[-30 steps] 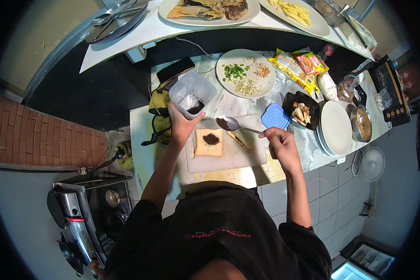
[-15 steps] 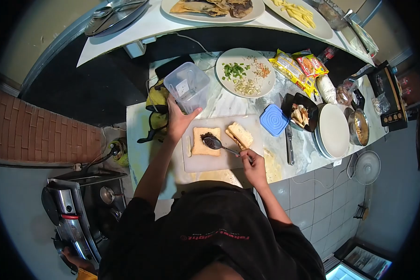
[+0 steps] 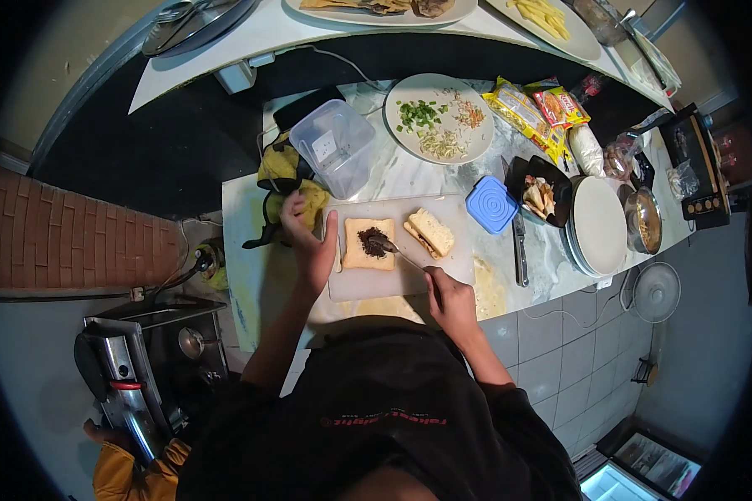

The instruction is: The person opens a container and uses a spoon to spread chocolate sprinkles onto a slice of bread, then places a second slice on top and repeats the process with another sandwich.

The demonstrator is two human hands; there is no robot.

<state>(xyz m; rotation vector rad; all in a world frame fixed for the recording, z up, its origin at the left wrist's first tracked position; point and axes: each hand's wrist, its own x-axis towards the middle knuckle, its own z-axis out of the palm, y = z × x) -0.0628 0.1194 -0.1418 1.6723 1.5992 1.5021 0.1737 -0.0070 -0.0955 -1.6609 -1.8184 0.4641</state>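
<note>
My right hand (image 3: 453,302) grips the handle of a spoon (image 3: 384,244). The spoon's bowl rests in dark brown sprinkles (image 3: 369,242) on a square slice of bread (image 3: 379,261). That slice lies on a white cutting board (image 3: 359,288). To its right on the board sits a filled, stacked piece of bread (image 3: 430,230). My left hand (image 3: 311,250) hovers by the board's left edge, fingers apart, holding nothing. Beyond it stands a clear plastic container (image 3: 336,150) with a white label, just touching or close to a yellow-and-black cloth (image 3: 286,196).
A plate of chopped vegetables (image 3: 401,146) lies behind the board. Rightward are a blue lid (image 3: 491,219), a knife (image 3: 520,255), a black bowl (image 3: 564,200), stacked plates (image 3: 600,238) and yellow packets (image 3: 518,117). Another person's orange sleeve (image 3: 117,472) shows near the stove (image 3: 134,384).
My left hand has let go of the clear container and come down and left. The spoon has tipped its sprinkles onto the bread. The other person's sleeve has come further into view.
</note>
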